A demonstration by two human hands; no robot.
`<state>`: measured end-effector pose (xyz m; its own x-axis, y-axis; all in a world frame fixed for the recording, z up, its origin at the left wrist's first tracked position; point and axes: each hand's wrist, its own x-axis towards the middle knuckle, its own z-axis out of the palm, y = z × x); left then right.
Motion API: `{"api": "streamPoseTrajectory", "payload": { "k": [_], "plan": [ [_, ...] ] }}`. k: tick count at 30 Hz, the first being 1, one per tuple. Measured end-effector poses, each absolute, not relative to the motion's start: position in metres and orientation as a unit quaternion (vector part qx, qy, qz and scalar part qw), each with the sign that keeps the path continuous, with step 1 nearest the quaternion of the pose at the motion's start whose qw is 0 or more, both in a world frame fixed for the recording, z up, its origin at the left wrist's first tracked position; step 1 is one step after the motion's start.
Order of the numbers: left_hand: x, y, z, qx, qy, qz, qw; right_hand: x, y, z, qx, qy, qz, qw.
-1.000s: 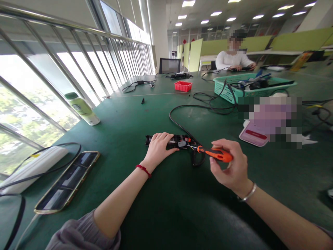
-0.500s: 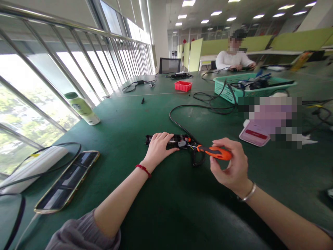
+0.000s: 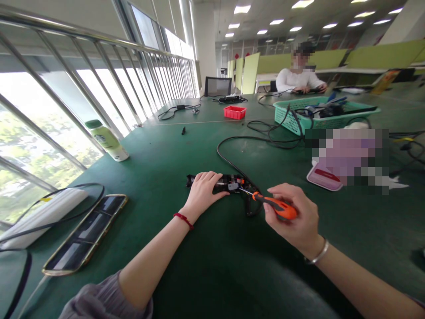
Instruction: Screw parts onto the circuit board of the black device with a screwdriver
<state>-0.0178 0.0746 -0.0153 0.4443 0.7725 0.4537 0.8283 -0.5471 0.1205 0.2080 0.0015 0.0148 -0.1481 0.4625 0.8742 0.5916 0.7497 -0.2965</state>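
My left hand (image 3: 203, 193) is wrapped over the left part of a black device (image 3: 226, 181) lying on the green table, its thumb along the near edge. Wires and a grey part show in the device's opened body, and a black cable runs from its right end. In my right hand (image 3: 297, 217) is an orange and black screwdriver (image 3: 277, 205), held by the handle between thumb and fingers. The screwdriver's shaft points left, with its tip at the device near the grey part; exact contact is too small to tell.
A phone (image 3: 86, 235), white box (image 3: 49, 212) and green bottle (image 3: 108, 141) stand or lie left. Beyond are a red tray (image 3: 235, 112), cables and a green basket (image 3: 292, 119). A pink phone (image 3: 325, 177) lies right. A person (image 3: 299, 79) sits across the table.
The screwdriver's handle has dropped a little toward me, so its shaft slants more. My right hand has shifted slightly down with it. My left hand keeps its hold on the device.
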Motion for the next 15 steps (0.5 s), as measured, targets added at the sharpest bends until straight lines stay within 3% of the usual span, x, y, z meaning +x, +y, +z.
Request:
{"api": "streamPoseTrajectory", "payload": {
  "k": [15],
  "plan": [
    [-0.0187,0.0749,-0.0177,-0.846,-0.473,-0.241,0.052,0.2058,0.0003,0.0124,-0.359,-0.753,-0.063,0.548]
  ]
}}
